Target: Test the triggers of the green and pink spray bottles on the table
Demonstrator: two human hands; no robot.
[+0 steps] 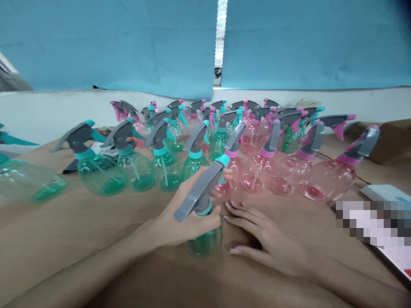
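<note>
My left hand [180, 218] is wrapped round the neck of a green spray bottle [205, 239] with a grey trigger head [201, 188]; the bottle stands upright on the brown table surface [80, 231]. My right hand [260, 233] lies flat on the table just right of that bottle, fingers stretched out and slightly apart, holding nothing. Behind both hands stand rows of spray bottles: green ones [99, 171] at left and pink ones [324, 175] at right.
More green and pink bottles [192, 119] crowd the back rows near a white ledge [48, 111] under a blue sheet. A green bottle [25, 179] sits at the far left. A white box [385, 192] and a blurred flat item [372, 224] lie at right.
</note>
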